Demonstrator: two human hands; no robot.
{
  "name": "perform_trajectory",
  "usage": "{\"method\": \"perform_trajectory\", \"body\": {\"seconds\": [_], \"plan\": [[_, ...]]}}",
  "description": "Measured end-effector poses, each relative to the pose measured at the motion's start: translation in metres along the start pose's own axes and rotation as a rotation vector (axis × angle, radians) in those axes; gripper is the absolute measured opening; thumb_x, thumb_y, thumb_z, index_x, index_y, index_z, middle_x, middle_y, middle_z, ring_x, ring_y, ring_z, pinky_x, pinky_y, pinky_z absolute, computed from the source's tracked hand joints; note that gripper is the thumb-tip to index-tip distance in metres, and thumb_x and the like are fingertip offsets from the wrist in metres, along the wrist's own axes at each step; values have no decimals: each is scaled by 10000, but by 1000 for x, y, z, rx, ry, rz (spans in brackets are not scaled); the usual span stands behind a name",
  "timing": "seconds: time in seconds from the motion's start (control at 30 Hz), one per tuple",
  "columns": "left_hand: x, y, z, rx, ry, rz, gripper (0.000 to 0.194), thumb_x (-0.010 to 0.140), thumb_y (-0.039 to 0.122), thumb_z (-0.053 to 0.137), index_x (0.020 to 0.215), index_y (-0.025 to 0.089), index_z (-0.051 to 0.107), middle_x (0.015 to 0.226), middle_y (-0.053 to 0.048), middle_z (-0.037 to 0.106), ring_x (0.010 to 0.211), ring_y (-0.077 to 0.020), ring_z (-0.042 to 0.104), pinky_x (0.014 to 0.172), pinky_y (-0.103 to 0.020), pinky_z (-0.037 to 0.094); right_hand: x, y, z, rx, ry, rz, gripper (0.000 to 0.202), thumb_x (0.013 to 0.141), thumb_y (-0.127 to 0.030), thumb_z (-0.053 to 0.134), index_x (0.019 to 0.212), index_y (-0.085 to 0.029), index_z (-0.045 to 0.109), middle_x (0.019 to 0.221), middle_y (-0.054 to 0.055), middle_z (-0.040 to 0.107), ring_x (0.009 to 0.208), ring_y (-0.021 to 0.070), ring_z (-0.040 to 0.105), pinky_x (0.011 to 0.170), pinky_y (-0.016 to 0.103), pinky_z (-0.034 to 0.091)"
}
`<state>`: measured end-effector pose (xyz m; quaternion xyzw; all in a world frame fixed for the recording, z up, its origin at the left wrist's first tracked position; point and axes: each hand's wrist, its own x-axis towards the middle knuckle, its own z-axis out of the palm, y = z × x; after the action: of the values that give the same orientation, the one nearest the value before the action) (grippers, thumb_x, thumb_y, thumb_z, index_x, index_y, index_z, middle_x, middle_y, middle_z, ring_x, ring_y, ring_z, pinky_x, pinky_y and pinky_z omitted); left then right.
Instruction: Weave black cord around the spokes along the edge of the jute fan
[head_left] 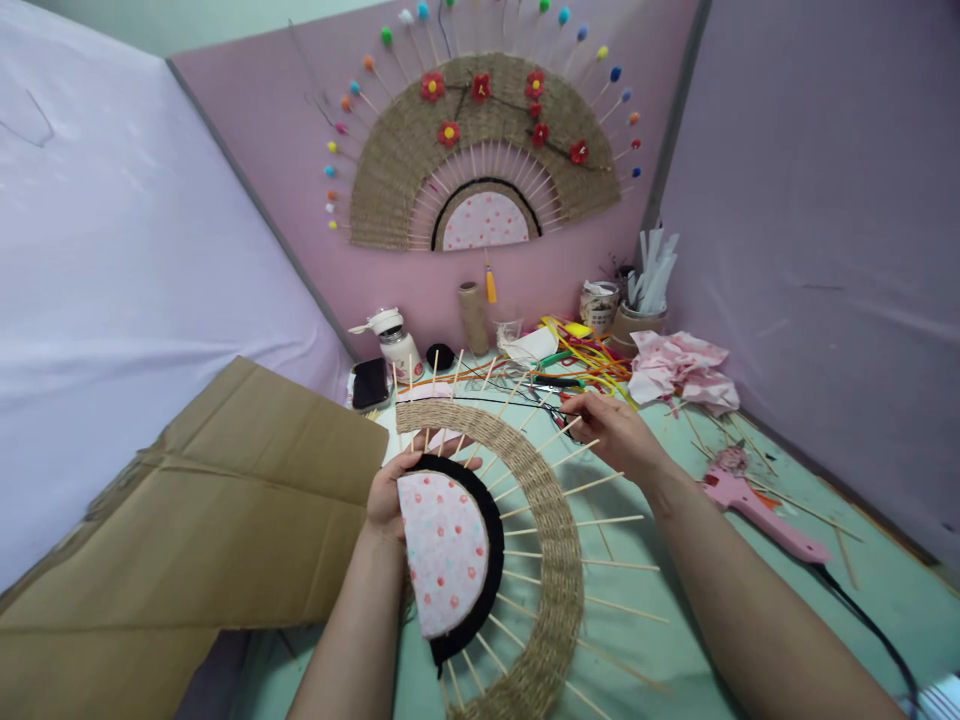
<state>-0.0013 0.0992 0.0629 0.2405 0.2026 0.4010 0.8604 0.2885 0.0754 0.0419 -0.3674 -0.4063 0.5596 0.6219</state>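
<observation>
Woven fan (561,560) clamped in my left hand (388,497)
Pinched in my right hand (615,432), black cord (480,399) crosses the fan's far sticks (459,370).

Pale green surface (637,541), bearing along its rear a white bottle (401,350), cardboard tube (473,322) and tin (599,308); at right, crumpled pink material (679,368), a pink glue gun (769,518) and loose sticks (825,519).

Through my feed I am seeing a pink wall (255,120), grey strips (681,110) running down both its sides. Left of it, white cloth (127,250) is spreading in soft folds; right of it, a lilac sheet (817,200) is rising. Above its left corner, a greenish surface (165,25) is showing. Below it, a green table (892,585) is stretching toward my camera, under soft light.
</observation>
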Motion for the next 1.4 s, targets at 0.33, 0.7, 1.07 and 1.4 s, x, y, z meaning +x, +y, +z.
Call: {"method": "perform_trajectory", "body": {"seconds": [0.33, 0.7, 1.07, 1.4], "plan": [[3, -4, 5, -25, 156, 54, 322, 719, 184, 473, 1001, 157, 625, 1087, -113, 666, 1024, -355, 598, 929, -533, 370, -2, 2, 5, 0, -204, 205, 683, 757, -724, 383, 757, -140, 739, 616, 63, 536, 577, 126, 435, 546, 264, 350], [4, -1, 8, 31, 131, 94, 318, 743, 183, 462, 1029, 157, 600, 1125, -135, 646, 1046, -359, 587, 922, -548, 371, -5, -3, 6, 11, -182, 221, 514, 713, -618, 579, 789, -133, 732, 741, 75, 601, 636, 121, 470, 568, 239, 374], [-3, -6, -4, -31, 281, 48, 418, 761, 199, 460, 1164, 154, 562, 1117, -149, 649, 1009, -347, 610, 921, -551, 377, -2, 0, 3, -131, -186, 168, 437, 742, -545, 588, 794, -127, 703, 596, 8, 448, 559, 99, 361, 505, 247, 232], [-4, -7, -18, -51, 202, 70, 404, 771, 215, 470, 1162, 215, 573, 1129, -119, 650, 1073, -350, 573, 958, -578, 325, -4, -2, 3, -232, -175, 125, 445, 759, -550, 561, 825, -124, 674, 583, -18, 392, 537, 90, 306, 505, 256, 181]]}}
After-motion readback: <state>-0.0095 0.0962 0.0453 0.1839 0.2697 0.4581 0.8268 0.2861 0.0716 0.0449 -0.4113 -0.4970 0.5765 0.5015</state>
